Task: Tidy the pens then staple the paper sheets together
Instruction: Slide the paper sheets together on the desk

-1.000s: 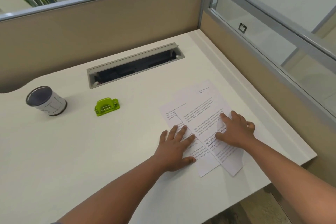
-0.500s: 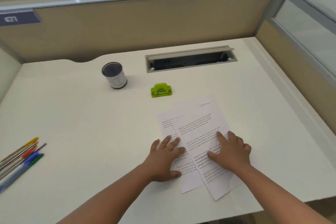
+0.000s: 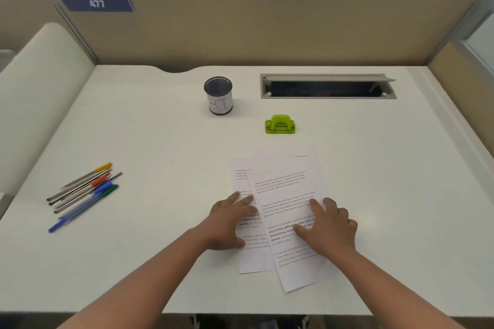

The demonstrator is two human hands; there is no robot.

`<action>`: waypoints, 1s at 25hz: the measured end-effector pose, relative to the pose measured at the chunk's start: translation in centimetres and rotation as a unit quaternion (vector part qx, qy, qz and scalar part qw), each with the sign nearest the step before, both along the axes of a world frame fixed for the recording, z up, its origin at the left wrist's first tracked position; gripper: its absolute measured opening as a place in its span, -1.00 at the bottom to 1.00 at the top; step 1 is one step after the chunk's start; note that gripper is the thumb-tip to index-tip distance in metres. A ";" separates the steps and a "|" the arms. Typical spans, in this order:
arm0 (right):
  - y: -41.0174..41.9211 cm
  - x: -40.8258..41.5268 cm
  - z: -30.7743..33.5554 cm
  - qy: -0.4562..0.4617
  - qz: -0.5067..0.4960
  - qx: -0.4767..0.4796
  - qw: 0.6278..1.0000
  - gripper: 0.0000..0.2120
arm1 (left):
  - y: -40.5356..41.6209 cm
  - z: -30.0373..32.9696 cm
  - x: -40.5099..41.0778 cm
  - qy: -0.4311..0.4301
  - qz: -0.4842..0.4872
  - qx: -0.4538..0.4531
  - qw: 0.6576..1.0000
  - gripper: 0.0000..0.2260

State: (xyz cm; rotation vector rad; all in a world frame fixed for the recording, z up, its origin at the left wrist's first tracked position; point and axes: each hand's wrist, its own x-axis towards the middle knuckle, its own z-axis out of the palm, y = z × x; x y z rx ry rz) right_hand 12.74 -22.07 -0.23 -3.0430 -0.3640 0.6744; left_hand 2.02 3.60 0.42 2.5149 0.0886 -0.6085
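Hands unchanged over the last second: left hand (image 3: 230,224) and right hand (image 3: 330,227) both flat, fingers spread, pressing the paper sheets (image 3: 283,195), gripping nothing. What changed is the view, swung left, so the pens (image 3: 85,192) now show, loose and fanned at the desk's left, well apart from the pen cup (image 3: 218,95). Sheets skewed, not squared. Green stapler (image 3: 280,124) sits just beyond them, untouched. Judgement: pens first, neither step done.
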 end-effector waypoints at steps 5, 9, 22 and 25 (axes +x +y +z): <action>-0.3 1.3 0.6 0.022 -0.169 0.171 0.970 -0.09 | -2.2 0.9 -0.8 -0.063 0.384 -0.198 0.900 -0.24; 0.2 2.0 0.7 0.036 -0.237 0.226 0.944 -0.35 | -3.4 1.3 0.5 0.017 0.502 -0.304 0.810 -0.62; 1.3 0.8 0.5 0.047 -0.172 0.189 0.966 -0.53 | -5.1 1.5 3.0 0.062 0.539 -0.347 0.765 -0.72; 1.3 0.6 0.5 0.049 -0.157 0.189 0.968 -0.52 | -4.7 1.3 3.4 0.074 0.545 -0.357 0.755 -0.76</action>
